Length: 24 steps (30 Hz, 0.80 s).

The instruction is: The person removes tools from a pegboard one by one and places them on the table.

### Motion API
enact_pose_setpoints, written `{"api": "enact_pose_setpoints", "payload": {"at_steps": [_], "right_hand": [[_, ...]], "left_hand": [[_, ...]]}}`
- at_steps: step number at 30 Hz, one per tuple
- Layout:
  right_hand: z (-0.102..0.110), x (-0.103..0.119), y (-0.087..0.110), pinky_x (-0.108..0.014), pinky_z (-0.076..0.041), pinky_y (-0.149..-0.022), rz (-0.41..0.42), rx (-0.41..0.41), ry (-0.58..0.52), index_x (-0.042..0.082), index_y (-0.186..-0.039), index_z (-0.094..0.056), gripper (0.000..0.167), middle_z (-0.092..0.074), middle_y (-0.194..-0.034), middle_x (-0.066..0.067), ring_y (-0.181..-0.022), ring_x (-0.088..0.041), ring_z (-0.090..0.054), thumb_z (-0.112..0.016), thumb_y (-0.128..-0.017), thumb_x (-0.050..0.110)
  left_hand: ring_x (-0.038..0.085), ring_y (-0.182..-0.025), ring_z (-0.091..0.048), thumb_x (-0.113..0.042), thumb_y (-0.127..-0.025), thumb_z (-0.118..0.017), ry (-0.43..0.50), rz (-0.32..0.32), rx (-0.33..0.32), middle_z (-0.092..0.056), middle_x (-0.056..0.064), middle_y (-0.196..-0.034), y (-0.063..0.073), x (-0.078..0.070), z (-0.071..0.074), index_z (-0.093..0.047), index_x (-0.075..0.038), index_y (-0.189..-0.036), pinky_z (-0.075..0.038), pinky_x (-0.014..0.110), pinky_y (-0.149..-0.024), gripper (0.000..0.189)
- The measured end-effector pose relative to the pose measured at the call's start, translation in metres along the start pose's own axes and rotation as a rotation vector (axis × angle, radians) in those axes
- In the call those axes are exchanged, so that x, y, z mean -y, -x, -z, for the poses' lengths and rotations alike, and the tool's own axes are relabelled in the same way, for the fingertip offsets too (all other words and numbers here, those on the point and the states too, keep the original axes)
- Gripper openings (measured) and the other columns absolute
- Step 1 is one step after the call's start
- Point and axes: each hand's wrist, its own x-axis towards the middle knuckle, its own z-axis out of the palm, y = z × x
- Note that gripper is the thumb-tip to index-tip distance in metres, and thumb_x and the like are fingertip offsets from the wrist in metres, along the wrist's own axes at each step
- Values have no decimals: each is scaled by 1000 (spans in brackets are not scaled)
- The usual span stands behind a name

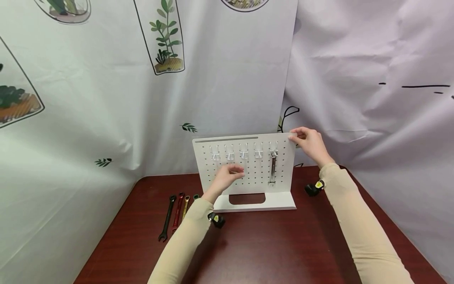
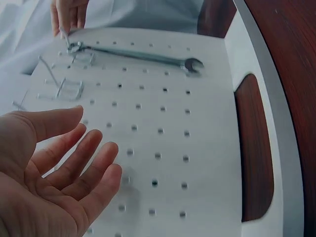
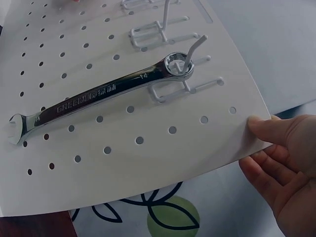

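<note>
A white pegboard (image 1: 255, 173) stands upright on its base, with a row of wire hooks (image 1: 244, 153) near the top. From the rightmost hook hangs a silver combination wrench (image 3: 106, 94) by its ring end, open jaw downward, marked 14. My right hand (image 1: 310, 144) pinches the board's upper right corner, thumb in front and fingers behind. In front of the board, below the hooks, my left hand (image 1: 227, 176) hovers with loosely bent fingers. Nothing lies between thumb and fingers of that hand (image 2: 69, 168) in the left wrist view.
Left of the board, several wrenches lie on the dark red table (image 1: 269, 244): a black wrench (image 1: 168, 218), a red wrench (image 1: 178, 213), a gold wrench (image 1: 186, 206) and another partly behind my left forearm. A white printed curtain (image 1: 234, 86) hangs behind.
</note>
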Motion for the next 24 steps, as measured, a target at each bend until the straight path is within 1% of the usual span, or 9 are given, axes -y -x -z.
{"api": "enact_pose_setpoints", "payload": {"at_steps": [6,11,15,19,24], "right_hand": [[0,-2,0,-48,-54,-83,-3,-4,5,2,-122,-70,31,-71,-110,-21,-100,-33,-67,-69,-98,22],[-1,-2,0,-47,-54,-83,1,-5,-1,2,-121,-70,32,-71,-109,-20,-99,-33,-67,-69,-98,24],[-2,-1,0,-44,-54,-81,-5,-9,0,3,-121,-70,31,-72,-108,-18,-98,-32,-67,-69,-98,25],[-2,-1,1,-43,-54,-80,-9,-6,3,3,-121,-70,32,-72,-108,-18,-98,-31,-67,-69,-98,25],[-1,-1,0,-46,-54,-82,-7,-2,-5,3,-122,-69,33,-71,-109,-19,-99,-32,-67,-69,-98,25]], "left_hand": [[19,-97,-67,-16,-94,-73,22,-23,10,-73,7,-108,-9,-11,-19,-73,-2,-115,-54,33,-83,25],[18,-98,-65,-17,-94,-73,48,-11,20,-73,6,-109,-16,-21,-33,-72,-3,-117,-53,31,-83,27],[19,-101,-65,-18,-94,-73,76,-26,37,-73,6,-112,-22,-26,-41,-70,-4,-121,-53,32,-87,30],[19,-105,-65,-19,-94,-73,102,-34,37,-72,6,-116,-26,-30,-48,-68,-6,-126,-53,34,-92,35],[18,-107,-65,-20,-94,-73,134,-32,44,-71,5,-119,-31,-34,-57,-67,-8,-129,-53,33,-93,37]]}}
